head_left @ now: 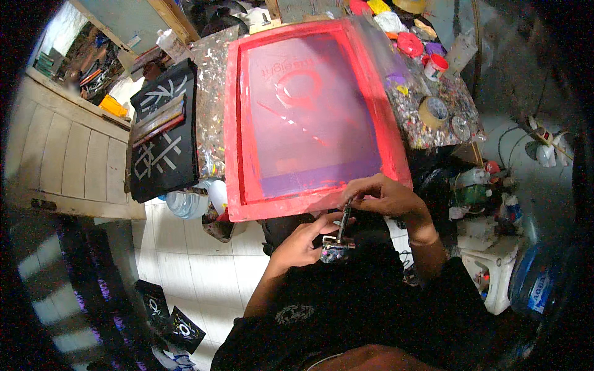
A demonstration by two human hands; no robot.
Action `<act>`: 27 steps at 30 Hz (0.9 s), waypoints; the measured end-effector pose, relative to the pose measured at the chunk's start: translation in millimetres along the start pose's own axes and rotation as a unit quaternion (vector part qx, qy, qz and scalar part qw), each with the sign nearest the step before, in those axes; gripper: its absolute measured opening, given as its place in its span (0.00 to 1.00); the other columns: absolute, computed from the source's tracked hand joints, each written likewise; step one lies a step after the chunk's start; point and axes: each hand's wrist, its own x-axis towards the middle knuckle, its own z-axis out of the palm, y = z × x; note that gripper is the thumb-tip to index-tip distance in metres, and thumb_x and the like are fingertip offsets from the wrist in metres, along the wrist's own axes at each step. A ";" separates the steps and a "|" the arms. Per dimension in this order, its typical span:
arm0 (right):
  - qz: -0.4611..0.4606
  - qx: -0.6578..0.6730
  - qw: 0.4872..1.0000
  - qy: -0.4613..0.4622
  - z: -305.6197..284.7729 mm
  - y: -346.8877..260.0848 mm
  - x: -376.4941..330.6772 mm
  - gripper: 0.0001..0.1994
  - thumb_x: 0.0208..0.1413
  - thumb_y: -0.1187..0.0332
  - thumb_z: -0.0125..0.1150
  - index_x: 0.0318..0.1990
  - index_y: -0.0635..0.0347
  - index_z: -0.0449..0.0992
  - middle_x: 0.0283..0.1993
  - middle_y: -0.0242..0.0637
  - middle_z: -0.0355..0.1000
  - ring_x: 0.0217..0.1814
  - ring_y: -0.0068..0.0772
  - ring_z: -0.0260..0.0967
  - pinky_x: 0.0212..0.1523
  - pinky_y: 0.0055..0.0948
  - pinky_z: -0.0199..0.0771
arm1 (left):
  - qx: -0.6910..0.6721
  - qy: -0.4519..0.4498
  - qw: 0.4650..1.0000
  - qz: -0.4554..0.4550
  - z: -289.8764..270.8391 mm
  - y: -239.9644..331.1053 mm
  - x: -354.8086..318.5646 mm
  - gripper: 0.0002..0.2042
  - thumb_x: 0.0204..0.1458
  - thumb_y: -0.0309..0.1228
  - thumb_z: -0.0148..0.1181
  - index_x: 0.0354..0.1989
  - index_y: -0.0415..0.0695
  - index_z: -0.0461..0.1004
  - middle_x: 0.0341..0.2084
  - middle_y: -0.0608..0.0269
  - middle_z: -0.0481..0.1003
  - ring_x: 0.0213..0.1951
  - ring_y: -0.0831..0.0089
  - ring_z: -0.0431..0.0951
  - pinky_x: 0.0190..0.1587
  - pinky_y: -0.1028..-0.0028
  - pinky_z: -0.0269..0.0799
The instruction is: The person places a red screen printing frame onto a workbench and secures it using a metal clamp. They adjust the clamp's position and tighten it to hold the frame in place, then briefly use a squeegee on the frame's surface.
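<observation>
A clamp-like metal fitting point(335, 252) with a shiny block and a dark ribbed rod is held upright in front of my chest; its exact kind is hard to make out. My right hand point(390, 199) pinches the top of the rod, beside the near right corner of a red-framed printing screen point(234, 123). Lower and to the left, my left hand point(303, 242) has its fingers closed round the fitting near where rod and block join. The screen's mesh is purplish with a pale design, and it lies on a paint-spattered table point(213, 80).
Black printed sheets point(166, 166) with a squeegee point(159, 121) on top lie left of the screen. On the right side are a tape roll point(433, 112), a red-rimmed cup point(435, 66) and a plastic stool point(499, 272). A large blue water bottle point(537, 284) stands farther right.
</observation>
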 end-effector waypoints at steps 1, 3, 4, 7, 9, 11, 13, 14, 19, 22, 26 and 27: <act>-0.026 0.030 0.999 0.012 -2.0 -1.4 1.8 0.14 0.58 0.65 0.59 0.50 0.60 0.77 0.42 0.30 0.75 0.47 0.21 0.70 0.48 0.27 0.70 | -0.015 -0.005 1.000 -0.013 -2.0 0.6 2.4 0.33 0.46 0.24 0.63 0.63 0.40 0.58 0.49 0.53 0.77 0.52 0.58 0.77 0.54 0.63 0.69; -0.033 0.079 0.995 0.051 -2.1 -5.6 2.4 0.14 0.60 0.65 0.58 0.50 0.60 0.77 0.41 0.29 0.75 0.47 0.21 0.71 0.49 0.28 0.70 | -0.035 -0.001 0.999 -0.028 -5.6 2.7 8.1 0.34 0.45 0.24 0.63 0.63 0.40 0.58 0.47 0.50 0.77 0.52 0.59 0.77 0.54 0.63 0.69; 0.016 0.120 0.988 0.095 -0.6 -8.1 0.9 0.15 0.60 0.63 0.58 0.50 0.60 0.76 0.42 0.30 0.75 0.47 0.22 0.71 0.49 0.28 0.70 | -0.025 0.010 1.000 -0.017 -8.3 4.1 11.5 0.35 0.44 0.22 0.60 0.65 0.41 0.57 0.46 0.48 0.77 0.51 0.60 0.78 0.54 0.63 0.69; 0.120 0.118 0.973 0.156 9.0 -13.4 -4.7 0.16 0.63 0.61 0.56 0.52 0.61 0.74 0.44 0.32 0.75 0.47 0.23 0.71 0.50 0.26 0.70 | -0.027 0.075 0.997 -0.013 -14.3 11.2 24.6 0.38 0.42 0.18 0.55 0.67 0.43 0.54 0.48 0.48 0.76 0.50 0.58 0.78 0.52 0.64 0.70; 0.131 -0.025 0.983 0.124 15.1 -14.2 -6.6 0.16 0.65 0.62 0.54 0.54 0.63 0.72 0.45 0.33 0.73 0.48 0.23 0.70 0.51 0.24 0.68 | 0.037 0.081 0.996 0.004 -17.7 16.1 38.4 0.40 0.41 0.15 0.52 0.69 0.46 0.51 0.48 0.45 0.75 0.50 0.54 0.78 0.48 0.64 0.73; 0.083 0.006 0.976 0.203 24.2 -11.8 -1.8 0.17 0.64 0.59 0.54 0.55 0.60 0.70 0.46 0.34 0.73 0.46 0.24 0.70 0.50 0.25 0.69 | 0.046 0.084 0.995 -0.015 -17.2 21.5 54.2 0.41 0.41 0.14 0.52 0.70 0.48 0.50 0.48 0.43 0.75 0.50 0.51 0.77 0.47 0.63 0.74; 0.092 0.049 0.949 0.297 28.1 -9.0 3.2 0.18 0.63 0.56 0.55 0.53 0.58 0.71 0.45 0.37 0.74 0.46 0.29 0.71 0.50 0.30 0.70 | -0.003 0.100 0.994 -0.038 -14.0 25.6 72.8 0.41 0.43 0.14 0.56 0.70 0.48 0.51 0.50 0.47 0.74 0.51 0.54 0.77 0.51 0.63 0.72; 0.051 0.109 0.934 0.336 28.3 -7.7 5.7 0.17 0.64 0.59 0.53 0.54 0.59 0.71 0.45 0.36 0.73 0.46 0.28 0.71 0.50 0.27 0.69 | -0.027 0.109 0.992 -0.050 -12.7 26.7 83.4 0.41 0.44 0.14 0.58 0.69 0.49 0.51 0.52 0.48 0.74 0.51 0.56 0.77 0.53 0.63 0.72; -0.016 0.231 0.858 0.459 7.7 -3.8 11.9 0.14 0.66 0.61 0.49 0.50 0.61 0.73 0.41 0.33 0.74 0.42 0.20 0.70 0.42 0.23 0.72 | 0.029 0.111 0.993 0.035 -15.3 25.8 138.8 0.42 0.45 0.17 0.64 0.70 0.46 0.49 0.54 0.47 0.71 0.54 0.52 0.74 0.54 0.61 0.72; -0.009 0.146 0.836 0.529 -38.2 0.2 10.3 0.15 0.66 0.60 0.49 0.43 0.62 0.77 0.35 0.30 0.74 0.34 0.19 0.69 0.29 0.25 0.71 | 0.097 0.135 0.980 0.105 -20.2 26.0 156.8 0.42 0.45 0.20 0.67 0.69 0.43 0.51 0.56 0.47 0.70 0.58 0.52 0.70 0.57 0.60 0.70; 0.022 -0.141 0.788 0.598 -150.2 14.2 -14.4 0.14 0.64 0.61 0.54 0.40 0.63 0.79 0.30 0.31 0.74 0.32 0.21 0.65 0.33 0.28 0.68 | 0.256 0.235 0.936 0.056 -80.6 6.0 151.3 0.38 0.44 0.28 0.70 0.65 0.40 0.57 0.58 0.47 0.68 0.61 0.55 0.67 0.61 0.60 0.65; 0.065 -0.243 0.784 0.568 -189.7 17.2 -26.5 0.16 0.63 0.60 0.54 0.40 0.67 0.78 0.27 0.37 0.74 0.31 0.28 0.68 0.35 0.32 0.68 | 0.242 0.242 0.939 0.030 -112.2 -6.7 145.4 0.37 0.44 0.31 0.71 0.64 0.40 0.60 0.58 0.47 0.67 0.61 0.55 0.67 0.61 0.60 0.64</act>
